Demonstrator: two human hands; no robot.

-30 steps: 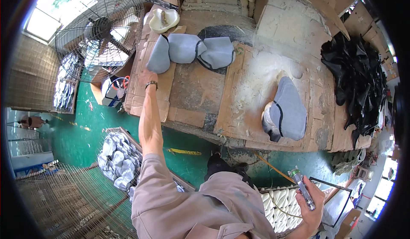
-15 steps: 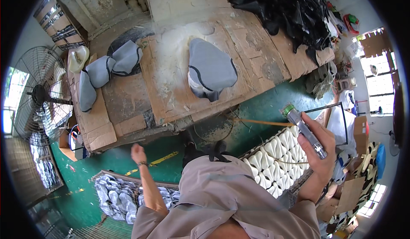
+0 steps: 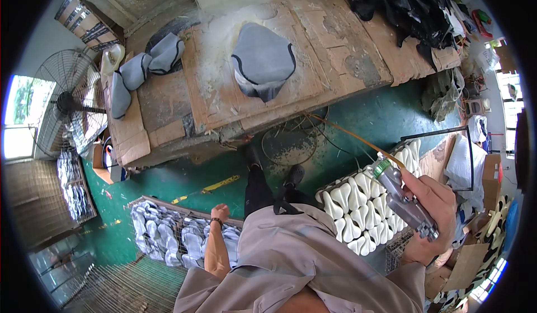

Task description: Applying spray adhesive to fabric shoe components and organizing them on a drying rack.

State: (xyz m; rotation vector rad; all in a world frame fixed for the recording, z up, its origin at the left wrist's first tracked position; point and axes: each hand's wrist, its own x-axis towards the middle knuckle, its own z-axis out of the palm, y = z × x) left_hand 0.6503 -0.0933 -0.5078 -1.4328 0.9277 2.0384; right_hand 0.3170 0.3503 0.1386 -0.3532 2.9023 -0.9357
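My right hand [image 3: 435, 201], at the right, is wrapped round a metal spray gun [image 3: 404, 197] with a green ring near its nozzle; an orange hose [image 3: 353, 136] runs behind it. My left hand [image 3: 220, 211], a dark band at its wrist, is loosely closed at my left side, with nothing seen in it. It hangs over a rack of grey pieces [image 3: 154, 232]. On the cardboard-covered table [image 3: 330, 61] lies a grey, dark-edged saddle cover [image 3: 263, 53], apart from both hands. Some white shows beneath its near edge.
Several white saddle-shaped pads [image 3: 358, 207] fill a rack beside my right arm. More grey covers [image 3: 134, 71] lie on the table's left, near a standing fan [image 3: 66, 102]. Black covers [image 3: 400, 11] are heaped at the far right. A round bin [image 3: 293, 142] stands under the table edge.
My view has shifted and my body stands farther back from the table. My right hand has lowered slightly with the spray gun. My left hand has dropped back toward my side.
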